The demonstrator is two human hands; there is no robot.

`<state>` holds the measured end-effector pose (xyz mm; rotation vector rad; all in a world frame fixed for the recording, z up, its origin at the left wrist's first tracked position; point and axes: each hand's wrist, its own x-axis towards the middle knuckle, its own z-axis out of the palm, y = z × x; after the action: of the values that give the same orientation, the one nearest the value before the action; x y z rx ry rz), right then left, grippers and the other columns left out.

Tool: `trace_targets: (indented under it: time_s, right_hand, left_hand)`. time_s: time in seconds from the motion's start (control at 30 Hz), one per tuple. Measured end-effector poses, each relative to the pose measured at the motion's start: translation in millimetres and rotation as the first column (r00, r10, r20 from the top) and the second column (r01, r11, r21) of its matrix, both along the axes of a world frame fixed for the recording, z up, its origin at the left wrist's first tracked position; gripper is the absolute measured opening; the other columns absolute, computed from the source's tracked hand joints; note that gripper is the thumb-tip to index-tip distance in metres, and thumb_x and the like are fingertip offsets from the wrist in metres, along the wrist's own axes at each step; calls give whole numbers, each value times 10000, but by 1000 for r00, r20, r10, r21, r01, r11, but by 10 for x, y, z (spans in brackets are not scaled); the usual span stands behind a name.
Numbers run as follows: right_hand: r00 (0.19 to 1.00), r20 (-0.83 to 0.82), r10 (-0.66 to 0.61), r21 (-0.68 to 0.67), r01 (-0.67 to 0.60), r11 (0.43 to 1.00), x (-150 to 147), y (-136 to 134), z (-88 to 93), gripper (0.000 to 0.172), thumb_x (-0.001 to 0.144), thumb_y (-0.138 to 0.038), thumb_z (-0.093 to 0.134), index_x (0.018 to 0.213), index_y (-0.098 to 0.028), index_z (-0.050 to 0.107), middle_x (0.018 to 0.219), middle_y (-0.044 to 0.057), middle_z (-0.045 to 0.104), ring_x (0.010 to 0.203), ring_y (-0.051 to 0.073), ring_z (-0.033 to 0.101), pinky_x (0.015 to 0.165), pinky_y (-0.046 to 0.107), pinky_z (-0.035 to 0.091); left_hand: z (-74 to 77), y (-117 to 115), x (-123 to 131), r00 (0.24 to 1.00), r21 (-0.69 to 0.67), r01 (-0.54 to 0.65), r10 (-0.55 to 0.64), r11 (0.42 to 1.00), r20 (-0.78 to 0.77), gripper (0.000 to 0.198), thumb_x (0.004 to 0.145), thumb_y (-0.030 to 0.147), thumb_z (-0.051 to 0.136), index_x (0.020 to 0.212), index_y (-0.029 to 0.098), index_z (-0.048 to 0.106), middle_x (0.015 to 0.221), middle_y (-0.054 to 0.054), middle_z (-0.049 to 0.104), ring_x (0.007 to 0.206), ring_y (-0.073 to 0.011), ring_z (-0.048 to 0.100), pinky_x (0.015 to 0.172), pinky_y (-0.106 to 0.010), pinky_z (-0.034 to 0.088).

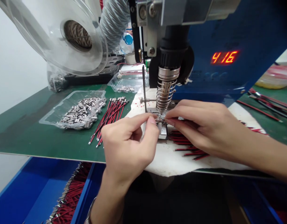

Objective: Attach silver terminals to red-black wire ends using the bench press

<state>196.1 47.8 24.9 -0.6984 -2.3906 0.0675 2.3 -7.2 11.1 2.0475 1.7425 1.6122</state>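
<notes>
My left hand is closed in a pinch, thumb and forefinger on a small metal part under the coiled nozzle of a blue machine. My right hand reaches in from the right, its fingers pinched at the same spot, over a bunch of red-and-black wires lying on a white cloth. A small metal fixture sits just below the fingertips. What exactly each pinch holds is too small to name.
A clear bag of small metal sleeves and a bundle of red-and-black wires lie on the green bench at left. A clear reel hangs above. The machine's display reads 416. A blue bin with finished wires sits below the bench.
</notes>
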Motion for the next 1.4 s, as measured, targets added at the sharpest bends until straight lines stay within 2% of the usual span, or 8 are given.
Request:
trace_targets:
  time_s: [0.1, 0.17, 0.3, 0.47, 0.57, 0.63, 0.97, 1.4]
  right_hand:
    - [1000, 3, 0, -3, 0, 1000, -3, -3, 13, 176, 1020, -176, 545, 961, -162, 711, 883, 54, 719, 751, 168, 669, 673, 276, 476]
    - [1000, 13, -3, -13, 3, 1000, -4, -3, 20, 192, 1026, -183, 537, 955, -164, 714, 888, 58, 719, 763, 170, 669, 681, 274, 474]
    - [1000, 18, -12, -25, 12, 1000, -3, -1, 20, 200, 1034, -199, 537, 947, -171, 714, 897, 58, 719, 769, 173, 668, 690, 279, 479]
    - [1000, 18, -1, 11, 1, 1000, 3, 2, 6, 171, 1029, -179, 553, 962, -162, 709, 900, 51, 718, 763, 164, 667, 688, 274, 480]
    - [1000, 20, -1, 24, 1, 1000, 1, 4, 2, 163, 1028, -173, 558, 967, -159, 709, 900, 50, 714, 758, 159, 661, 684, 269, 476]
    - [1000, 20, 1, 34, -2, 999, -1, 7, 0, 165, 1028, -169, 559, 964, -150, 709, 892, 51, 708, 757, 158, 657, 685, 268, 474]
    - [1000, 17, 2, 52, -3, 999, -4, 4, 0, 171, 1029, -179, 557, 959, -145, 709, 894, 52, 712, 758, 159, 660, 686, 279, 488]
    - [1000, 20, 6, 73, -7, 997, 7, 18, -19, 159, 1030, -180, 556, 959, -165, 697, 888, 50, 704, 752, 165, 656, 665, 277, 475]
  left_hand:
    - [-7, 20, -191, 966, 222, 82, -23, 972, -256, 162, 912, 225, 657, 945, 209, 814, 581, 26, 663, 478, -104, 504, 499, -282, 401]
    - [-5, 58, -330, 920, 270, 200, -85, 942, -383, 180, 909, 172, 662, 1030, 203, 792, 669, 19, 715, 529, -107, 543, 552, -284, 446]
    - [-22, 196, -508, 813, 245, 398, -216, 884, -540, 247, 878, 112, 691, 1108, 166, 764, 733, 12, 745, 552, -101, 567, 557, -269, 458]
    - [-65, 287, -523, 800, 194, 489, -349, 850, -488, 242, 928, 104, 662, 1146, 147, 759, 693, 21, 703, 549, -75, 534, 561, -220, 441]
    - [-73, 281, -506, 785, 144, 510, -390, 848, -481, 256, 940, 95, 652, 1167, 125, 766, 610, 40, 607, 525, -70, 466, 544, -220, 397]
    - [-73, 276, -503, 777, 133, 524, -409, 841, -478, 263, 927, 74, 660, 1164, 95, 771, 622, 34, 603, 532, -69, 456, 550, -225, 390]
    - [-86, 282, -505, 787, 125, 520, -417, 845, -455, 272, 920, 76, 664, 1166, 85, 779, 620, 35, 584, 539, -68, 456, 558, -220, 398]
    - [-98, 274, -490, 805, 123, 520, -437, 845, -401, 264, 925, 87, 674, 1165, 88, 785, 662, 15, 656, 543, -56, 523, 563, -201, 430]
